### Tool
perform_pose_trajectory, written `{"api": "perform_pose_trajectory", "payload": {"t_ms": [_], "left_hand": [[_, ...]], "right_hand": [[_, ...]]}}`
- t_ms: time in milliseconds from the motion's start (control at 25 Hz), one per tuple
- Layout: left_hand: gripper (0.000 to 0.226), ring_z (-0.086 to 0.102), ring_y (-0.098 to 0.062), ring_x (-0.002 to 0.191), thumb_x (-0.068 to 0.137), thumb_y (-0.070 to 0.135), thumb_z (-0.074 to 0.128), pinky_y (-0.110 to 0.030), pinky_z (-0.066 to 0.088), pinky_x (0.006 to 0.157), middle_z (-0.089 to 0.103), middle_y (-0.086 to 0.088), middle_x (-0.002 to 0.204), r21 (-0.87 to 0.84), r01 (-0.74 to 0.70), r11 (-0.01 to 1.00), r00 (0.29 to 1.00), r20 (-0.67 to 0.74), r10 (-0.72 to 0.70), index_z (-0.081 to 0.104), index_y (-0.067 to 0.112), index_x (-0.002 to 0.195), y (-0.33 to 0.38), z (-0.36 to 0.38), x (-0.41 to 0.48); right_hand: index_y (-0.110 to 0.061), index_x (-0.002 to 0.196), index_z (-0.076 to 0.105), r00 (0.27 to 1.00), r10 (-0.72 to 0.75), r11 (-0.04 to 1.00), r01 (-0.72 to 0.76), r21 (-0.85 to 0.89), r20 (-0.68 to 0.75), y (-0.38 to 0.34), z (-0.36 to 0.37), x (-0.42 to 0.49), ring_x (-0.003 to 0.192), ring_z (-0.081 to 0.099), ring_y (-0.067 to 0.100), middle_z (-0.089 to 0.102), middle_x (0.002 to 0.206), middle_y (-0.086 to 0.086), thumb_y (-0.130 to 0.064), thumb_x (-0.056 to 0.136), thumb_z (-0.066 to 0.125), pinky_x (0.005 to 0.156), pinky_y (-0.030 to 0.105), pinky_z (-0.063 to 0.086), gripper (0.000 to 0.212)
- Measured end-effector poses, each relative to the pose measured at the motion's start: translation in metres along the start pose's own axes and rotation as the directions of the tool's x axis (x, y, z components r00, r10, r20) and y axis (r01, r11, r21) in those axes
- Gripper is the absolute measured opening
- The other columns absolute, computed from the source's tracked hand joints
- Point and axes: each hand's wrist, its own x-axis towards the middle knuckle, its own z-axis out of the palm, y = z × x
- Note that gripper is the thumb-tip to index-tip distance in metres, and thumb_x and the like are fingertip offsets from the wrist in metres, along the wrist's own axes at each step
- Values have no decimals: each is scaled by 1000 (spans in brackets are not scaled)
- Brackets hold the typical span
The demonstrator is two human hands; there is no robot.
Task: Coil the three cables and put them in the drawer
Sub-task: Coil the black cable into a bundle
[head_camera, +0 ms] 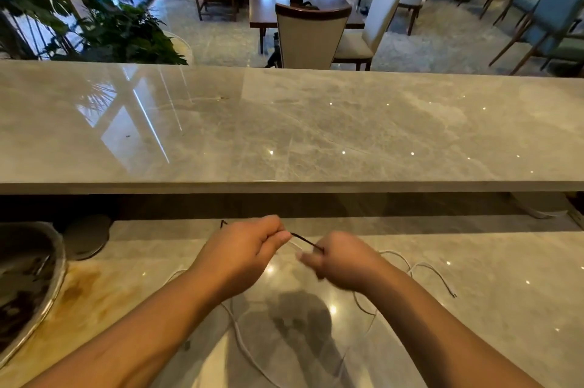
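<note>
A thin black cable (304, 240) is stretched taut between my two hands just above the lower marble counter (474, 308). My left hand (249, 248) pinches one part of it, and a short dark end pokes out behind the hand at the far side. My right hand (341, 261) grips the other part and is blurred. A white cable (423, 267) lies loose on the counter to the right, its plug end near the right side. Another white cable (240, 337) curls on the counter beneath my forearms. No drawer is in view.
A raised marble bar top (284, 128) runs across in front of the lower counter. A metal sink basin (22, 280) sits at the left edge, with a round grey disc (87, 237) behind it. Chairs, tables and plants fill the room beyond.
</note>
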Motion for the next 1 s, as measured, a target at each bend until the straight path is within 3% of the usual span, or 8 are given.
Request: {"api": "perform_pose_trajectory", "payload": {"t_ms": [120, 200, 320, 440, 520, 720, 880, 1000], "left_hand": [[27, 63, -9, 78, 101, 54, 46, -44, 56, 73, 67, 9, 82, -87, 34, 996, 995, 101, -25, 63, 36, 89, -4, -1, 2], [30, 68, -15, 81, 101, 48, 49, -49, 58, 83, 72, 5, 84, -272, 105, 956, 976, 212, -47, 69, 37, 81, 4, 5, -4], [32, 61, -6, 82, 105, 52, 41, -38, 55, 80, 67, 8, 89, -166, 8, 986, 969, 246, 33, 65, 36, 91, 16, 11, -15], [36, 54, -4, 74, 104, 56, 40, -28, 45, 68, 58, 12, 77, 29, -143, 989, 971, 197, 134, 63, 32, 90, 26, -11, -19], [37, 56, -4, 74, 100, 60, 44, -32, 49, 69, 59, 12, 76, 68, -188, 980, 977, 111, 180, 63, 32, 84, 28, -25, -11], [25, 64, -8, 68, 95, 44, 68, -32, 52, 66, 68, 8, 70, -425, -89, 901, 993, 33, 114, 71, 33, 73, 17, -29, 5], [48, 65, -8, 65, 107, 36, 50, -29, 50, 71, 69, 9, 63, -600, 261, 756, 960, 245, -137, 72, 35, 63, 12, -11, -3], [43, 61, -13, 72, 107, 50, 42, -33, 46, 68, 63, 8, 72, -268, 174, 948, 958, 267, -100, 63, 29, 75, 6, -7, -16]], "right_hand": [[-20, 72, 77, 913, -280, 904, 147, 401, 298, -23, 4, -40, 54, 53, 11, 62, 58, -5, -57, 106, 52, 64, 29, 47, 57], [-22, 70, 76, 929, -364, 606, 179, 775, 70, -41, 0, -51, 47, 56, 10, 66, 57, -1, -47, 111, 47, 54, 24, 47, 56], [-4, 92, 76, 961, -58, 148, 275, 950, -269, -32, -16, -28, 72, 80, 23, 81, 81, 14, -51, 106, 44, 65, 27, 65, 59], [-7, 92, 81, 917, -11, 534, 343, 773, -400, -9, -16, -15, 84, 82, 14, 85, 87, 7, -59, 101, 42, 80, 30, 67, 66], [-10, 82, 81, 955, -117, 707, 273, 653, -274, -9, 1, -20, 69, 77, 8, 82, 73, 1, -66, 95, 35, 72, 29, 64, 74], [-5, 67, 68, 926, -347, 408, 5, 913, 149, -45, 30, -49, 50, 66, 20, 77, 68, 13, -86, 83, 8, 55, 28, 53, 102], [-7, 74, 76, 922, -383, 284, 180, 942, -60, -55, 9, -53, 68, 77, 24, 80, 80, 18, -81, 84, 33, 68, 30, 62, 85], [-14, 95, 84, 933, -92, 239, 359, 902, -347, -35, -10, -28, 101, 82, 21, 85, 104, 11, -68, 95, 36, 96, 36, 62, 72]]}}
